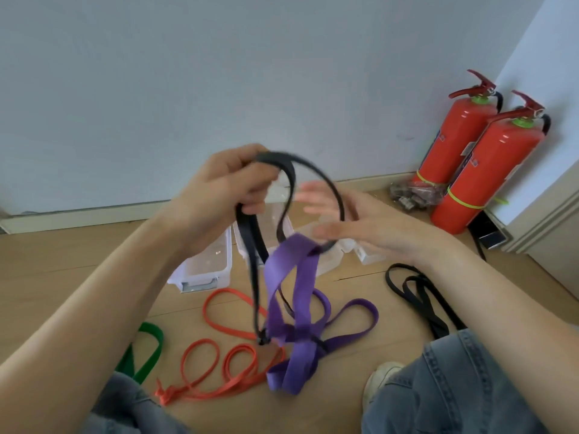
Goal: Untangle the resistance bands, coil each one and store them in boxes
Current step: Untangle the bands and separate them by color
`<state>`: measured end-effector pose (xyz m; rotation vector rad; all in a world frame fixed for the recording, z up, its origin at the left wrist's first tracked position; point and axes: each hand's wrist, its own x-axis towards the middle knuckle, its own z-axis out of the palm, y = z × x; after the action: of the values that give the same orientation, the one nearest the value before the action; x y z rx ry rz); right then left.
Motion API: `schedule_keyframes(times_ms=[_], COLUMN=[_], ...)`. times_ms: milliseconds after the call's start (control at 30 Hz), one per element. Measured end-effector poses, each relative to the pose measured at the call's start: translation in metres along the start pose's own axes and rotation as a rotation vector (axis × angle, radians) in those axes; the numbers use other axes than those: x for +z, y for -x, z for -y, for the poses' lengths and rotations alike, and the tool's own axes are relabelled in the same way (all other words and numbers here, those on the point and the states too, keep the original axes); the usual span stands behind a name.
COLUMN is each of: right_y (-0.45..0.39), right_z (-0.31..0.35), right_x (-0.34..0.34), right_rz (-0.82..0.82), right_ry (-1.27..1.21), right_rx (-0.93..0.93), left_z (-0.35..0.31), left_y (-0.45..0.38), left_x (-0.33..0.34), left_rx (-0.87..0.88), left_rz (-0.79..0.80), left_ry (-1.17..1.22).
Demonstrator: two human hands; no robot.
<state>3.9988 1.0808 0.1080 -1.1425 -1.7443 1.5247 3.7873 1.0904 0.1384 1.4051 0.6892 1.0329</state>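
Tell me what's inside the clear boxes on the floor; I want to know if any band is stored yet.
The left clear box shows no band, only small glints on its bottom. The other boxes sit behind the left hand, right hand and the lifted black band, so their insides are mostly hidden.

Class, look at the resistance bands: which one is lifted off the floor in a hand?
The black band gripped by the left hand, snagged with the purple band. Red, green lie untouched.

No text can be read; the labels on the two fire extinguishers (455, 142) are too blurred
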Motion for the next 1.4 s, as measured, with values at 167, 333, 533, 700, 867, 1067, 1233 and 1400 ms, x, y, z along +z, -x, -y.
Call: schedule_keyframes(times_ms=[167, 333, 533, 700, 867, 1067, 1233, 1400], right_y=[-0.005, -0.005, 0.004, 0.001, 0.002, 0.003, 0.002, 0.002], right_z=[0.003, 0.009, -0.015, -0.015, -0.006, -0.004, -0.02, -0.015], right_x=[0.02, -0.001, -0.026, 0.005, 0.008, -0.015, -0.017, 0.017], right_rz=[-0.034, -0.237, -0.173, 0.071, 0.018, -0.156, -0.165, 0.187], right_ry=[-0.124, -0.483, 0.535, 0.493, -0.023, -0.259, 0.771, 0.33], right_rx=[-0.059, -0.23, 0.292, 0.12, -0.042, -0.124, 0.332, 0.033], left_z=[0.045, 0.122, 0.064, 0.01, 0.04, 0.119, 0.06, 0.022], left_y=[0.002, 0.028, 0.001, -0.003, -0.003, 0.03, 0.008, 0.007], left_x=[-0.001, -0.012, -0.019, 0.006, -0.005, -0.01, -0.014, 0.002], left_rx=[-0.012, -0.406, -0.28, -0.034, 0.005, -0.465, -0.249, -0.077], left_rz=[-0.002, 0.455, -0.073, 0.189, 0.206, 0.531, 0.186, 0.308], left_ry=[-0.586, -0.923, -0.567, -0.569, -0.904, -1.058, -0.806, -0.742])
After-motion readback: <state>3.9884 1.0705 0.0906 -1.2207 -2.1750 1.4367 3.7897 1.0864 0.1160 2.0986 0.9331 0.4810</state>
